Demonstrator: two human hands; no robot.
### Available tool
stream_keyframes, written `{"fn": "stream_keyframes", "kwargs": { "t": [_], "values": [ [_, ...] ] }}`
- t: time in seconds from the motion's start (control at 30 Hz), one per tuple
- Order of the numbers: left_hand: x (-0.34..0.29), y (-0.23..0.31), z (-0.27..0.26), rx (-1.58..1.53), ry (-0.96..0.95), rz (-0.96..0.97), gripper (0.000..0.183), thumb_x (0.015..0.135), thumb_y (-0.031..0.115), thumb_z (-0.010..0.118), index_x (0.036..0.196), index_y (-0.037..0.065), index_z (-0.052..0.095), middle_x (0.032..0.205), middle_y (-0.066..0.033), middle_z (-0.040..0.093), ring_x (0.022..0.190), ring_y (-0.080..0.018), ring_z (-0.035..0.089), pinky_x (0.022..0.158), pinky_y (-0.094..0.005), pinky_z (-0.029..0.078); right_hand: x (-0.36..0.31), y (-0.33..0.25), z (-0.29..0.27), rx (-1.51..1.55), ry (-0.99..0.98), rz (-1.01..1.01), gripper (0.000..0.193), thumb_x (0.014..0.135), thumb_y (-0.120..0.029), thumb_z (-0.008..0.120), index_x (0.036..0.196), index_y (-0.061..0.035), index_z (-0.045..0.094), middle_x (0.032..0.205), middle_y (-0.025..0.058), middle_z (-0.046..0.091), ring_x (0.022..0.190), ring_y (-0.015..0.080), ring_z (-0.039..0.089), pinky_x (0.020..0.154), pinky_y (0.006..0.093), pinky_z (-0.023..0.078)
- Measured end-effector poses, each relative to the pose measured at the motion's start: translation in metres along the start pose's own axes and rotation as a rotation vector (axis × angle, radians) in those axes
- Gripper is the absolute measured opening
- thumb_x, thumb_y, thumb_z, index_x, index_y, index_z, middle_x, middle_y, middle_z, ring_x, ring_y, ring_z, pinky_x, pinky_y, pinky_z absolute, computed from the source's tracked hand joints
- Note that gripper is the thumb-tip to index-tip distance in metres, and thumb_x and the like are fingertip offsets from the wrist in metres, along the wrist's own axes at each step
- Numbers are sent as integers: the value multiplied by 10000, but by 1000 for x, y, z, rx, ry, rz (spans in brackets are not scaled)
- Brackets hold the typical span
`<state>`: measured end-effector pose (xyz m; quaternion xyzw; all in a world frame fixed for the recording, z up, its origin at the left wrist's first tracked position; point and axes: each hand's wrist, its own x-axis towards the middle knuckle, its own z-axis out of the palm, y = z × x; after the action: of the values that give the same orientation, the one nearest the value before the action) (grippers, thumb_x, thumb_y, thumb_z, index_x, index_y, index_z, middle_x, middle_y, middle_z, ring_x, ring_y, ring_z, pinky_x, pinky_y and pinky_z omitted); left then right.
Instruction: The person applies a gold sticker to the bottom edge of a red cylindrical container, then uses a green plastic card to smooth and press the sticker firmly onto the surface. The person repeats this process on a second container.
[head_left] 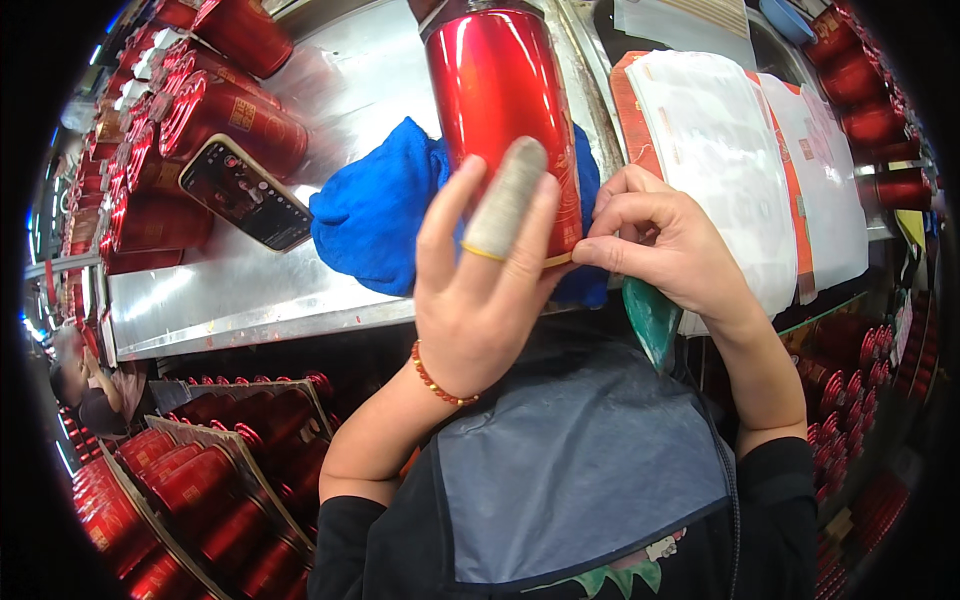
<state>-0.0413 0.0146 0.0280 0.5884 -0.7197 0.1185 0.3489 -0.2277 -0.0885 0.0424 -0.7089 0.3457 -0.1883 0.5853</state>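
A shiny red cylinder with gold decoration (495, 95) lies on a bunched blue cloth (370, 210), its near end toward me. My left hand (475, 290) is spread over the cylinder's near part, fingers outstretched. A grey knitted finger sleeve (512, 195) with a yellow edge covers one finger. At the cylinder's lower right edge, my right hand (655, 240) has thumb and forefinger pinched together; what lies between them is too small to make out. Just below that hand is a green, pointed, glossy object (652, 320), partly hidden.
The metal worktable (240, 315) carries a phone (245, 192) leaning on red canisters (240, 125) at left. White sheets (715, 170) lie over red-orange paper on the right. Partitioned crates of red canisters (200, 480) stand below left; more canisters (850, 390) stand at right. Another person (100, 390) is far left.
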Motion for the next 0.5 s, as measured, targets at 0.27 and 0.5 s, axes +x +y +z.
{"fn": "stream_keyframes", "kwargs": {
  "t": [0.27,0.5],
  "values": [
    [-7,-8,-6,-93,-24,-121,791,663,140,902,1368,-48,598,1425,-217,573,1316,-396,549,1083,-437,483,-2,-1,-4,69,-8,62,112,848,-103,821,825,-31,738,999,1,563,811,53,495,697,212,389],
    [-15,-12,-4,-178,-3,-182,830,677,130,913,1397,-74,555,1469,-251,531,1340,-394,539,1100,-426,472,-4,-1,-5,112,-9,79,107,856,-100,811,836,-22,740,1033,12,562,827,60,499,717,208,391]
  ]
}}
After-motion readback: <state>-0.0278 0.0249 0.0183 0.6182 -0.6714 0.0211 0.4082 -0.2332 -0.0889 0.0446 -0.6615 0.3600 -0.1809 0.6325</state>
